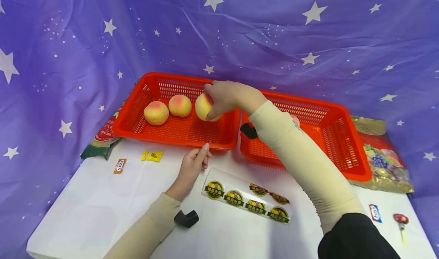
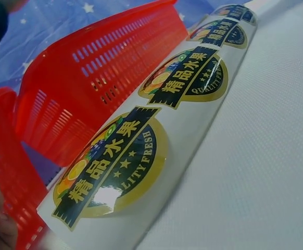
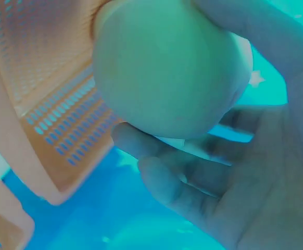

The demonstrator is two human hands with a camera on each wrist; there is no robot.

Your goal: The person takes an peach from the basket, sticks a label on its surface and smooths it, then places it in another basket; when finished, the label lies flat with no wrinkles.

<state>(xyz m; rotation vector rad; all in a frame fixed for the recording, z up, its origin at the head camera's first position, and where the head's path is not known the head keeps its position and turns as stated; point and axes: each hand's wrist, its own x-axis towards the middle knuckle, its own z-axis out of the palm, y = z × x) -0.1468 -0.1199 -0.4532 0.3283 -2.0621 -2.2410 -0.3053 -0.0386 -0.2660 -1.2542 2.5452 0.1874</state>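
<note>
My right hand point(image 1: 224, 97) grips a yellow peach point(image 1: 204, 106) with a pink blush, over the right part of the left red basket point(image 1: 178, 137). In the right wrist view, tinted blue-green, the thumb and fingers bend round the peach point(image 3: 172, 67). Two more peaches, one at the left point(image 1: 156, 113) and one in the middle point(image 1: 180, 106), lie in that basket. My left hand point(image 1: 193, 163) hangs loosely curled just below the basket's front rim and holds nothing visible. Beside it lies a sheet of round fruit stickers point(image 1: 245, 196), its near edge curling up in the left wrist view.
A second red basket point(image 1: 356, 152) stands at the right, a peach point(image 1: 295, 119) partly hidden by my sleeve. Fruit-printed bags, left point(image 1: 103, 137) and right point(image 1: 384, 156), lean by the baskets. Wrapped candies, yellow point(image 1: 152, 156), orange point(image 1: 120, 166) and blue point(image 1: 375, 213), and a lollipop point(image 1: 401, 219) lie around.
</note>
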